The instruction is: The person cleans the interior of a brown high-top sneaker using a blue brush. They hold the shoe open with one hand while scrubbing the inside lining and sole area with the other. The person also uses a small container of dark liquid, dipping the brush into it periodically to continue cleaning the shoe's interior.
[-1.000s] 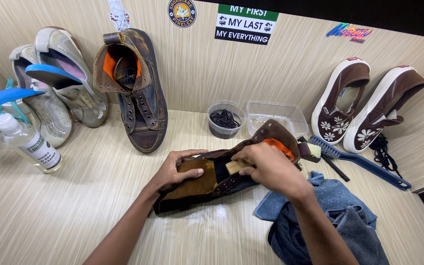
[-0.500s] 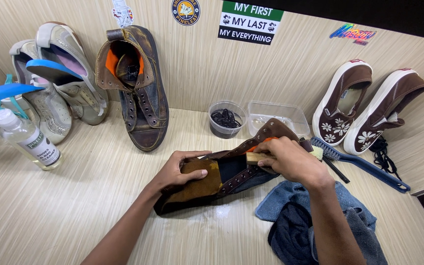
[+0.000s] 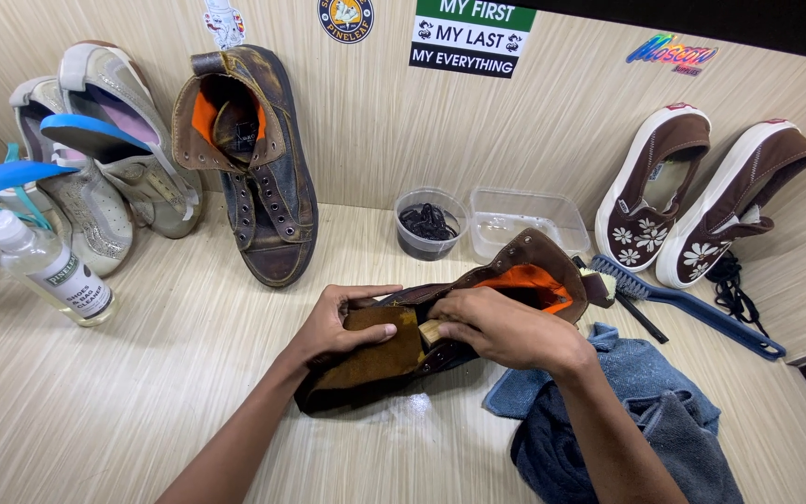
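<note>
Boot: a worn brown high-top [image 3: 375, 359] with an orange lining, lying on its side on the table [image 3: 142, 392], directly under both hands.
Left hand: the left hand [image 3: 342, 322] is clamped over the toe end, thumb across the folded-out tan tongue, fingers wrapped around the upper, pinning the boot down.
Right hand: the right hand [image 3: 506, 327] is closed around a small pale brush [image 3: 431, 333], only its wooden end showing past the fingertips, pressed against the boot's side near the eyelets.
Feel of the boot: it looks like soft, floppy leather; the collar [image 3: 538, 266] sags open beyond the right hand and the tongue bends freely. I'd judge it light but limp, so it needs bracing rather than a pinch.
Where to hold: the toe and sole edge look firmest; the collar would just fold.
Slip: a wet patch glistens on the table just below the hands, so the leather is probably damp and a bit slick.
Nearby: a blue cloth [image 3: 627, 420] lies under the right wrist; a blue-handled brush [image 3: 683, 303] is just past that hand; two tubs [image 3: 478, 222] sit beyond the boot; the matching boot [image 3: 254, 168] leans on the wall, well off from the left hand.
</note>
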